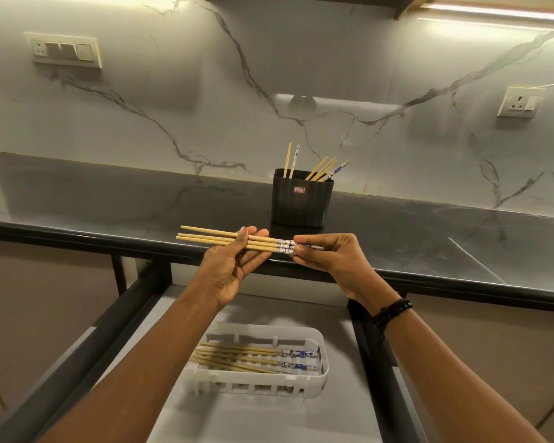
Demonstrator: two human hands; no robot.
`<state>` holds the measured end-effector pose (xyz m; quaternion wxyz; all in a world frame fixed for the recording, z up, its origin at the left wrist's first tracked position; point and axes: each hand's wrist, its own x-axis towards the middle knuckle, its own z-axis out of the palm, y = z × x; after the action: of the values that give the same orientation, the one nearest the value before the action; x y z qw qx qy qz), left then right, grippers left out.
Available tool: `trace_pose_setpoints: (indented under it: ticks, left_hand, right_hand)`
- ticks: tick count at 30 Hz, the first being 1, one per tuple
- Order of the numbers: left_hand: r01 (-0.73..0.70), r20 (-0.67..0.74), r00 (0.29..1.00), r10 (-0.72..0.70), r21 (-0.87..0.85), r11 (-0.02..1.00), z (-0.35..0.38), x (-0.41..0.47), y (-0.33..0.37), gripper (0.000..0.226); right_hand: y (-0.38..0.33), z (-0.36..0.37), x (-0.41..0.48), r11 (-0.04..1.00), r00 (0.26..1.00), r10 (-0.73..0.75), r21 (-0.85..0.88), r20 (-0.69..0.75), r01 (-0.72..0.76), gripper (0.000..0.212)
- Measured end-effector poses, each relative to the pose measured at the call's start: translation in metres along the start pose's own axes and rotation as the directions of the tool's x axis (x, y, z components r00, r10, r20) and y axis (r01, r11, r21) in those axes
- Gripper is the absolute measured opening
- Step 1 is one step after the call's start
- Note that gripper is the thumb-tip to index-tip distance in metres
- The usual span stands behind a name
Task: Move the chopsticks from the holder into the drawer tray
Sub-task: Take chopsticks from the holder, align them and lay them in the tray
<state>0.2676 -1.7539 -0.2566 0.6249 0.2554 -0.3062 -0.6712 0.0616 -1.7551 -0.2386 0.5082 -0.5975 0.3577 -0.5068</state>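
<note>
The chopsticks (205,238) — 3 tips showing, count unclear inside the grip — are hovering level over the counter (109,199) edge, left hand (231,270) gripping the middle, right hand (333,257) pinching the patterned ends. Others are sitting in the holder (301,203) and tray (263,387).

Chopstick bundle (237,243) horizontal in mid-air; remaining chopsticks (322,170) lean in black holder (302,203); stowed chopsticks (247,358) flat in white tray (318,342).

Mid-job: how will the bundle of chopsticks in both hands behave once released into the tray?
Probably stiff: the bundle spans straight between left hand and right hand, no sag. Likely light, given the loose pinch holding it. Apt to splay: chopsticks already in the white tray lie fanned, not parallel.
</note>
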Motion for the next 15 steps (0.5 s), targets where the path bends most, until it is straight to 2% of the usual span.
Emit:
trace_pose_setpoints:
  ticks: [8,15]
  left_hand:
    - [-0.080,-0.075,0.994,0.077,-0.046,0.996,-0.005,0.003,0.010,0.021]
    - [-0.192,-0.341,0.926,0.161,-0.059,0.980,-0.027,0.008,0.024,0.026]
  right_hand:
    - [-0.002,-0.014,0.002,0.978,0.986,0.163,0.139,-0.035,-0.157,0.021]
    - [0.005,-0.028,0.002,0.957,0.958,0.277,0.112,-0.076,-0.268,0.018]
